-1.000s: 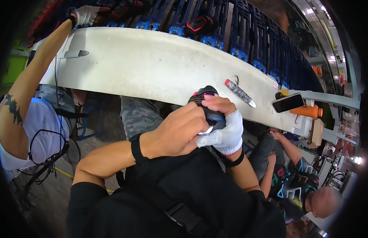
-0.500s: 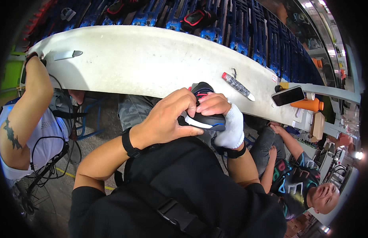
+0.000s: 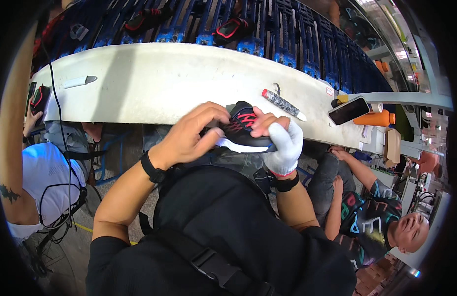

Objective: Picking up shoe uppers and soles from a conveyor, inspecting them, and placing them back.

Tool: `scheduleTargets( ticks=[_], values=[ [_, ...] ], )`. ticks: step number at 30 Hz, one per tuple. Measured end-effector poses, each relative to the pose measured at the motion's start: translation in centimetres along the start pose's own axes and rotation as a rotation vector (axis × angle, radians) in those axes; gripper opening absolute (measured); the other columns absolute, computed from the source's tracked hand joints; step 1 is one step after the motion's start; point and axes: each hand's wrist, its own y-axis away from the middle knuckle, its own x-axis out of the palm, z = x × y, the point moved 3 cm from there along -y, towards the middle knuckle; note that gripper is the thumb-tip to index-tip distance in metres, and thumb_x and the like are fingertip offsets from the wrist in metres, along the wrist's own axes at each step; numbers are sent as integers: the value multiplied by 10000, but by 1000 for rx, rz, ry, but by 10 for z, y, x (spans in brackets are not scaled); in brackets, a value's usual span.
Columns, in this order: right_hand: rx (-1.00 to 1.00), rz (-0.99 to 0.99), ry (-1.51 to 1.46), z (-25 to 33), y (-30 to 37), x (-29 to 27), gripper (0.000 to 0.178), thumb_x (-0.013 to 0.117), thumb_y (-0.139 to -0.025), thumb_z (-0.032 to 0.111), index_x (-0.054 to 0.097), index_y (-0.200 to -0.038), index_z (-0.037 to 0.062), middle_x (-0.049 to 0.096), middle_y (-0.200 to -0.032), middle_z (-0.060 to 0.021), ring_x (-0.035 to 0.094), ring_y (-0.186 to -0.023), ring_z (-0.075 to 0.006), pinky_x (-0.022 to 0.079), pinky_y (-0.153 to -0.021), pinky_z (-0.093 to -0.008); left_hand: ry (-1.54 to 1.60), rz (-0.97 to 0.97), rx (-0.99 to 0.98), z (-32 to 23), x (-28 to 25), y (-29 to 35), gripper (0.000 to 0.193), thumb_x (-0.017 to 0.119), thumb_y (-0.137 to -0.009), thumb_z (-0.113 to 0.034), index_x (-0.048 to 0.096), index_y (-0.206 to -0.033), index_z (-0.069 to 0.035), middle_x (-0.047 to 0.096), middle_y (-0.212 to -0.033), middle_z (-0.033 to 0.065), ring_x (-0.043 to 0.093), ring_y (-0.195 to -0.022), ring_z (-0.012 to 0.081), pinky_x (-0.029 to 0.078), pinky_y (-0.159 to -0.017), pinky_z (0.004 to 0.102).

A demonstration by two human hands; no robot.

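A black sneaker (image 3: 234, 132) with red laces and a white sole edge is held in front of my body, at the near edge of the white table. My right hand (image 3: 279, 133), in a white glove that leaves some fingertips bare, grips its right end, with the fingers over the upper beside the laces. Bare and half-curled, my left hand (image 3: 191, 133) is at the shoe's left end. Its thumb and fingers are apart, the fingertips close against the upper; whether they press on it is hard to see.
A red-capped, pen-like tool (image 3: 282, 103) lies on the white table (image 3: 159, 84), with a white-handled tool (image 3: 79, 82) farther left. Beyond runs a blue roller conveyor (image 3: 268, 29) carrying shoes. A phone (image 3: 348, 110) and orange bottle (image 3: 376, 119) stand right. Co-workers sit on both sides.
The sneaker has turned, showing more of its laces and side. My left hand has loosened from it and shifted left. The co-worker at left has moved an arm, and a shoe shows there.
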Motion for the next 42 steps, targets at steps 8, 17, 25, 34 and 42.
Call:
scheduleTargets(
  ticks=[8,17,25,34,42],
  values=[
    [483,-462,-548,-49,-23,0,342,600,-1146,317,721,-951,62,775,-956,-97,724,-976,-265,562,-1070,-450,-529,-93,483,-30,-37,-2,631,834,-866,-266,672,-1433,-41,705,-1396,184,709,-1255,404,598,-1016,475],
    [-78,231,218,-37,-78,44,941,951,-807,389,503,-1556,37,563,-1615,-190,590,-1436,-303,455,-1209,-458,-356,-15,9,-32,-60,-52,782,978,-753,-252,644,-1422,-20,752,-1250,221,750,-1121,409,588,-964,449],
    [-136,-99,-469,-88,-104,50,442,519,-1168,424,526,-1410,54,619,-1180,-78,637,-1046,-199,517,-1022,-381,-346,31,-385,-10,-88,-54,780,1004,-720,-255,611,-1337,17,782,-1025,247,777,-991,428,594,-903,446],
    [54,43,-100,-67,-99,34,534,382,-1202,529,476,-1519,109,578,-1356,-109,653,-1145,-206,538,-1023,-365,-630,177,-193,-27,-65,-108,684,973,-730,-353,633,-1165,50,753,-829,252,760,-862,474,601,-800,505],
    [25,-254,-143,-40,-77,19,526,374,-1213,481,559,-1426,37,614,-1277,-100,649,-1133,-215,530,-1046,-358,-641,136,-102,-42,-16,-123,586,944,-751,-395,623,-1064,-17,755,-807,156,766,-824,419,613,-756,506]
  ],
)
